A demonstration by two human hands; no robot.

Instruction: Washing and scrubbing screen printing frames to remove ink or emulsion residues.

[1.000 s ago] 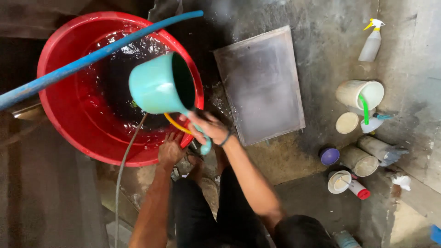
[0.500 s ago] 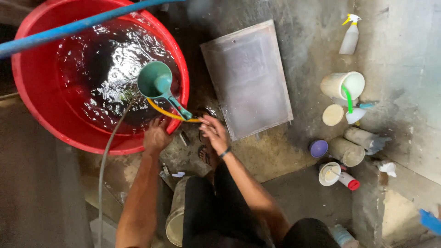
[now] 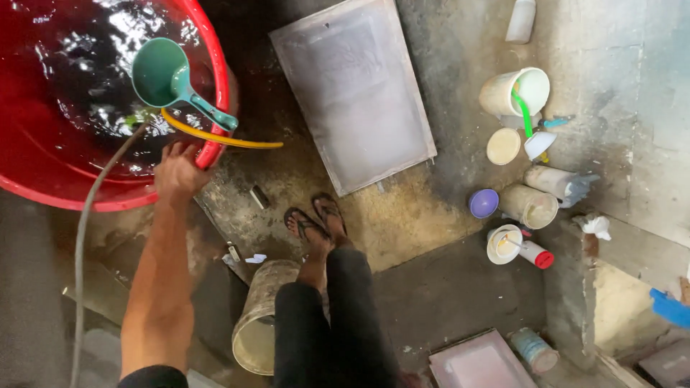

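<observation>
Item — left hand [image 3: 178, 172]: reaches forward to the near right rim of the large round red plastic tub [image 3: 219, 79], which stands on the wet concrete floor [image 3: 431, 287] at the upper left of the view. The fingers [image 3: 188, 149] are spread and lie against the rim; whether they grip it or only rest on it cannot be told. Right hand: not in view.

Item — teal plastic dipper with a long handle [image 3: 162, 72]: sits in the dark water of the tub, bowl toward the tub's middle, handle running down and to the right until its end crosses the red rim. Its long axis thus slants from upper left to lower right. It lies just ahead of the fingers, slightly to their right, the handle end nearest and apart from them by a small gap. The left hand is the only one near it.

Item — thin yellow hose [image 3: 215, 136]: passes between dipper handle and fingers, curving out over the rim onto the floor to the right.

Item — grey hose [image 3: 83, 237]: runs from the water over the near rim and down along the left forearm.

Item — flat grey rectangular framed screen [image 3: 352, 90]: lies on the floor right of the tub.

Item — cluster of pale plastic cups and tubs [image 3: 528, 205] by the right wall, one white bucket with a green tool [image 3: 521, 90], a small purple bowl [image 3: 484, 203].

Item — grimy cream bucket [image 3: 262, 316] beside the person's sandalled feet [image 3: 316, 219].
</observation>
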